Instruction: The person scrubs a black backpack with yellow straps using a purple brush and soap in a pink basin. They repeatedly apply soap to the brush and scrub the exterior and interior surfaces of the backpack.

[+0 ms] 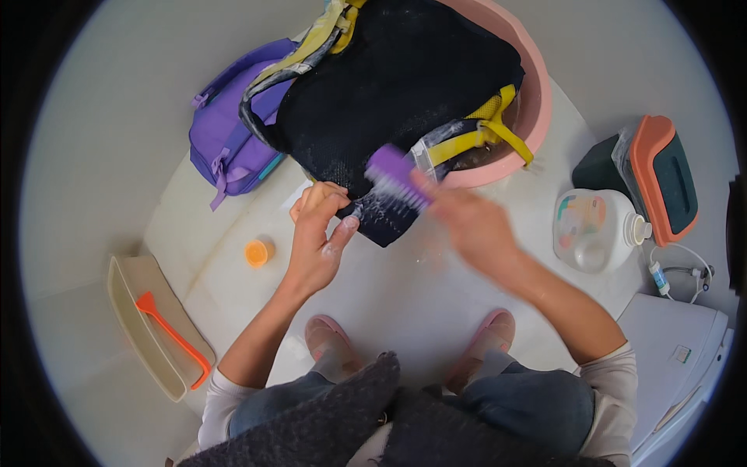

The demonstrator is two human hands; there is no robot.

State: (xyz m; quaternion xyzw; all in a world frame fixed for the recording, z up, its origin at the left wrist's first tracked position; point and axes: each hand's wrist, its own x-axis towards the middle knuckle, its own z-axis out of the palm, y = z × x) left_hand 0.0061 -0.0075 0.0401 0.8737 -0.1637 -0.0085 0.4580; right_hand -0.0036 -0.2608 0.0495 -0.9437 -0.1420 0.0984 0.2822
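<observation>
A black backpack [397,76] with yellow straps lies across a pink plastic basin [540,87], its near corner hanging past the rim toward me. My left hand [321,225] pinches the edge of that corner, and white suds cling to the thumb and wrist. In my right hand [467,219], blurred by motion, is a purple scrubbing brush [394,166] with pale bristles. The bristles are at the wet, foamy fabric near the corner. Water shows in the basin beneath the yellow strap [508,134], while the bag hides most of the inside.
A purple backpack [239,128] leans at the left wall. An orange cup [258,253] stands on the floor, near a beige bin [131,315] holding an orange long-handled tool [175,335]. Rightward are a white detergent jug [595,233], a dark-green bin with orange rim [659,175] and a white appliance [671,350].
</observation>
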